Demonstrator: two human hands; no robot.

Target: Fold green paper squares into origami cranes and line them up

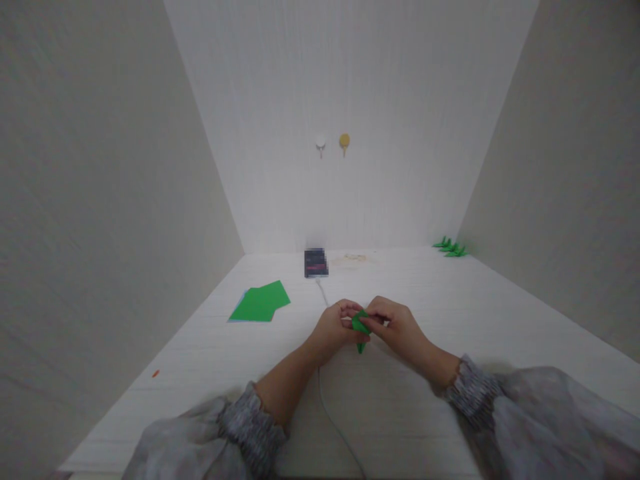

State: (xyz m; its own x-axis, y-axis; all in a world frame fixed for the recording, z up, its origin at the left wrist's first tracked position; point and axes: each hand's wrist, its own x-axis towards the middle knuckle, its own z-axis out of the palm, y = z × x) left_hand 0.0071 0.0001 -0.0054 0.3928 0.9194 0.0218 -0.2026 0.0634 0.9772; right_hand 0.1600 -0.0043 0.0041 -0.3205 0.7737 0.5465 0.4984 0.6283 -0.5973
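Between my two hands is a small piece of folded green paper [361, 323], its narrow tip pointing down toward me. My left hand [339, 327] grips it from the left side, thumb below and fingers behind. From the right, my right hand [393, 320] pinches the upper part of the same paper between thumb and fingers. Parts of the folds are hidden by the fingertips. Left of my hands lie loose green paper sheets [257, 303] on the white table [225, 373], with a pale blue edge showing beneath.
Several folded green paper pieces [450, 248] stand in the far right corner. A phone-like device [316, 263] with a white cable [330, 417] rests near the back wall. A small orange object [156, 373] lies at left. Two hooks [345, 141] are on the wall. Walls enclose both sides.
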